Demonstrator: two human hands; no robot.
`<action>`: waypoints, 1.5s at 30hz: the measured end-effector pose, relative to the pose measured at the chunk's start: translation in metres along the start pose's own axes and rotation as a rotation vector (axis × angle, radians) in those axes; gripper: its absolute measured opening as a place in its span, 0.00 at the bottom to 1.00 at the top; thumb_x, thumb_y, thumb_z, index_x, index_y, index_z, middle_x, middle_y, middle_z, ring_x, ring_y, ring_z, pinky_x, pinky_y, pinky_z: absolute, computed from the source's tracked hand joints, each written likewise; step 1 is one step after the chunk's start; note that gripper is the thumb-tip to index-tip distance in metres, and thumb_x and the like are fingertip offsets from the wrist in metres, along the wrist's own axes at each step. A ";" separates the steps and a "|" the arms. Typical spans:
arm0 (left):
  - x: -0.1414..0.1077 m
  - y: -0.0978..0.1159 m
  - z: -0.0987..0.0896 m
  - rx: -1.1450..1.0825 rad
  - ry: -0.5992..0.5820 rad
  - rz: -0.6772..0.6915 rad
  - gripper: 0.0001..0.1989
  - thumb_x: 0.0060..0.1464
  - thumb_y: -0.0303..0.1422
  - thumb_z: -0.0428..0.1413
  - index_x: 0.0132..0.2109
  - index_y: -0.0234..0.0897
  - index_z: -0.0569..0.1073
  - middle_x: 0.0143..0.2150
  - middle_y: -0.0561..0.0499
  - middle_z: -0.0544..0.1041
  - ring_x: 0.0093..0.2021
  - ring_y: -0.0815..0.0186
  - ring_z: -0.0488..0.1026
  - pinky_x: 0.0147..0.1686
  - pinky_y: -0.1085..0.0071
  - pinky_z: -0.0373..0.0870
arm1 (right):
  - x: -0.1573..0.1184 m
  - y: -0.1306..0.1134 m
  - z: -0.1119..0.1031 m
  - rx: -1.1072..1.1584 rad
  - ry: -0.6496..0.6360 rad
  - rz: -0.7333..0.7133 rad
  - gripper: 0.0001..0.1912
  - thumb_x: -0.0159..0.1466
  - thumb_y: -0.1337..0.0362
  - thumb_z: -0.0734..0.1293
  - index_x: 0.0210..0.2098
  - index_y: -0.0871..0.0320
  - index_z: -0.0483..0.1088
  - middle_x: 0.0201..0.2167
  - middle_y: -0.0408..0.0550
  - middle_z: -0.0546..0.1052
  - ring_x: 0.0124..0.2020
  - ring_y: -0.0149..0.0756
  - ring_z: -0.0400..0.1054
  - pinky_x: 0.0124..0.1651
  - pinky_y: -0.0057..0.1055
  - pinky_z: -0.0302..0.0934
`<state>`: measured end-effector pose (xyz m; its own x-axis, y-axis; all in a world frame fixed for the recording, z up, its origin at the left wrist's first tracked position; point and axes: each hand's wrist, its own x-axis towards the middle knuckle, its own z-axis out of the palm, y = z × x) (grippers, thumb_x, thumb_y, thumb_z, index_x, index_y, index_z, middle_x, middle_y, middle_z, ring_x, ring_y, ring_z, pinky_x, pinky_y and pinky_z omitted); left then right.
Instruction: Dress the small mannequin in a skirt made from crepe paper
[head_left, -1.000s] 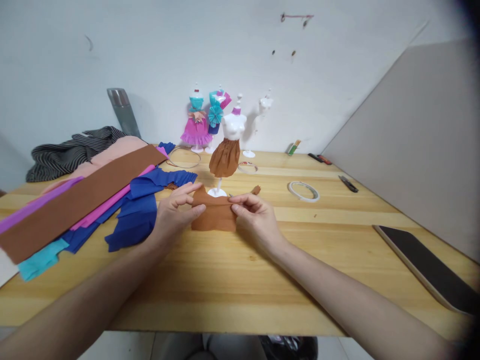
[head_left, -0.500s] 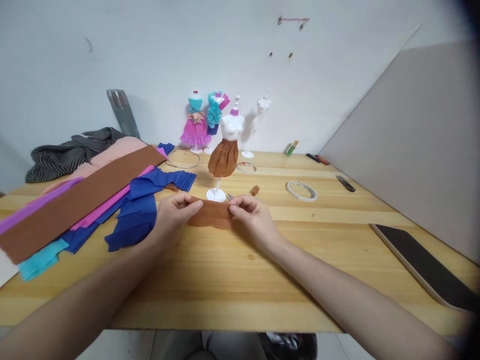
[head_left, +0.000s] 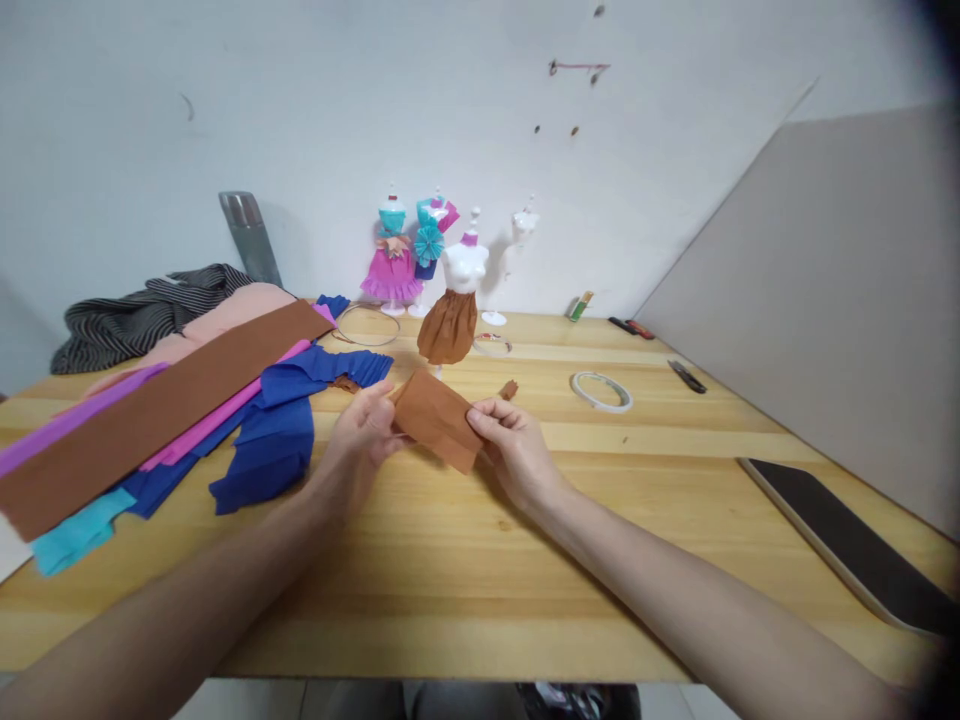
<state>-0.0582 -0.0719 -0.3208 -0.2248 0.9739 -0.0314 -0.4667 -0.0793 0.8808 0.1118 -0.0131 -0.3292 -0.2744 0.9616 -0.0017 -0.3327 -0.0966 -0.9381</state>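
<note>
A piece of brown crepe paper is held up, tilted, over the wooden table between my two hands. My right hand pinches its right edge between thumb and fingers. At the left edge my left hand grips it, with some fingertips hidden behind the sheet. Just beyond the paper stands a small white mannequin wearing a gathered brown paper skirt; the paper covers its base. A small brown scrap lies near my right fingers.
Left are a long brown paper strip, blue crepe paper and striped cloth. Behind stand dressed mannequins and a bare one. To the right lie a tape roll, a cutter and a dark tablet-like slab.
The brown paper has turned from a level, flat hold to a raised tilt, its right side lower. My left hand has rotated and shifted its grip; my right hand stays at the right edge.
</note>
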 end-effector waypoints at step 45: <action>-0.002 0.003 -0.002 0.541 -0.184 -0.156 0.15 0.39 0.42 0.64 0.22 0.33 0.73 0.12 0.54 0.70 0.12 0.74 0.61 0.15 0.77 0.56 | -0.008 0.005 0.003 -0.054 -0.225 0.055 0.17 0.47 0.51 0.76 0.24 0.57 0.72 0.22 0.43 0.74 0.25 0.33 0.64 0.31 0.30 0.58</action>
<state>-0.0607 -0.0741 -0.3191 -0.0142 0.9901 -0.1397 0.0313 0.1401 0.9896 0.1096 -0.0217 -0.3325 -0.4867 0.8734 0.0184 -0.2651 -0.1276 -0.9557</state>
